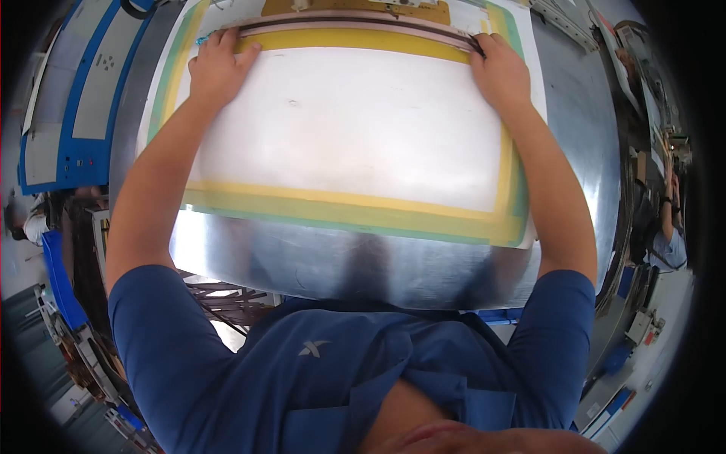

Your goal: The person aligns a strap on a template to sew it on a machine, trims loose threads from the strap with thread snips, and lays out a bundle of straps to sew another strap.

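Long bar (363, 22) at twelve o'clock, spanning far side of white sheet (355, 121). My left grip (219, 66) at eleven, clamped on bar's left end, thumb angled inward. My right grip (499, 69) at one, clamped on its right end. Yellow and green tape (333, 206) borders sheet. Metal desk (302, 261) underneath. Blue-edged cabinet (97, 83) at ten.

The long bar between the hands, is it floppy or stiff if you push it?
The bar is probably stiff: it reaches from the left hand to the right hand without clear sagging, and its curve may just be picture distortion. It might swing if lifted by one end, since it's long and thin.
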